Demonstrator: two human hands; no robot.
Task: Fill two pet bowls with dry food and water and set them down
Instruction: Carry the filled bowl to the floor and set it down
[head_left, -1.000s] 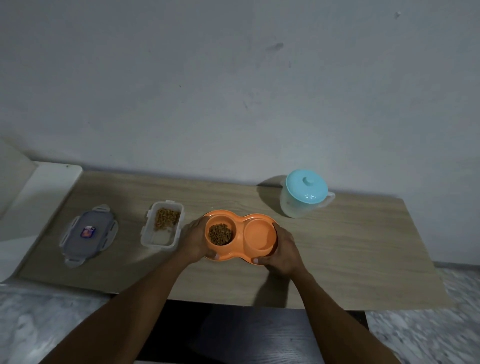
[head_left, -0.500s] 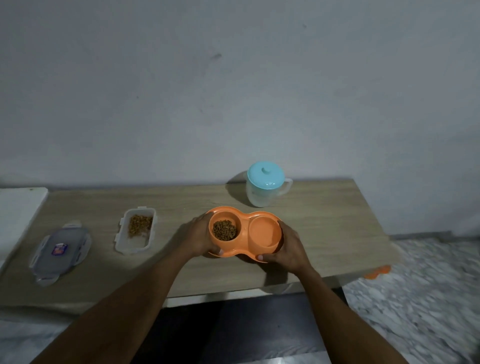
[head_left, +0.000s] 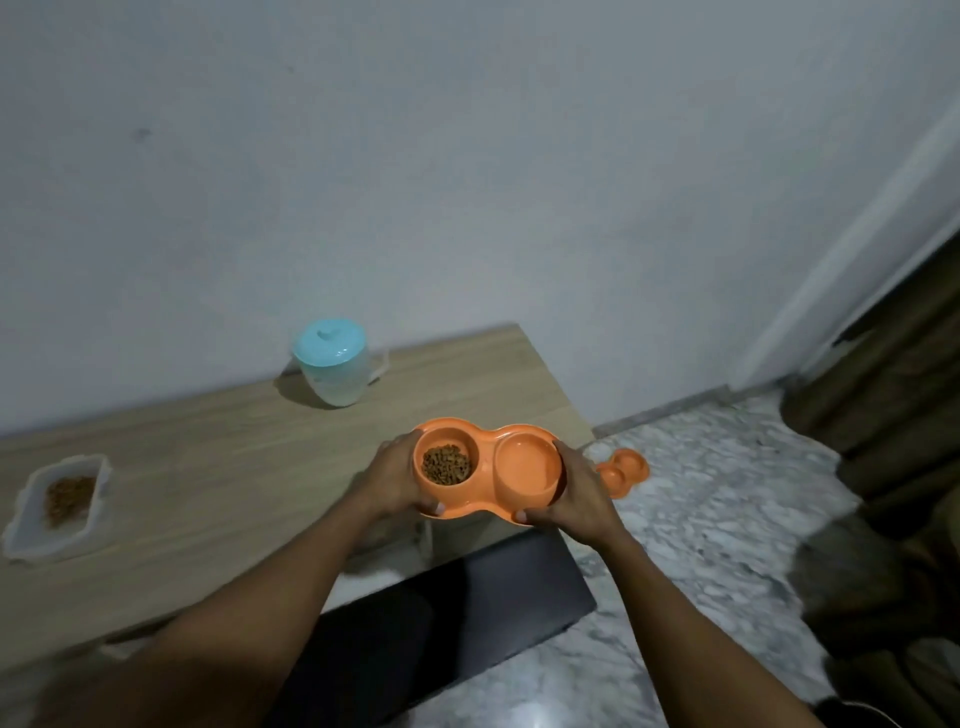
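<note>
I hold an orange double pet bowl (head_left: 485, 499) in the air over the right end of the wooden table (head_left: 218, 467). Its left cup holds brown dry food (head_left: 447, 464); its right cup looks glossy, as with water. My left hand (head_left: 395, 475) grips the bowl's left end and my right hand (head_left: 584, 496) grips its right end. A second orange double bowl (head_left: 623, 470) lies on the marble floor just past the table's right edge, partly hidden by my right hand.
A clear jug with a light blue lid (head_left: 332, 364) stands at the back of the table by the wall. An open food container with kibble (head_left: 60, 499) sits at the far left. A dark panel (head_left: 467, 613) lies under the table; brown curtain folds (head_left: 893, 395) hang at the right.
My view has swung to the right and the held bowl has moved from the table's middle toward its right end. The second bowl on the floor has come into view; the grey lid has left it.
</note>
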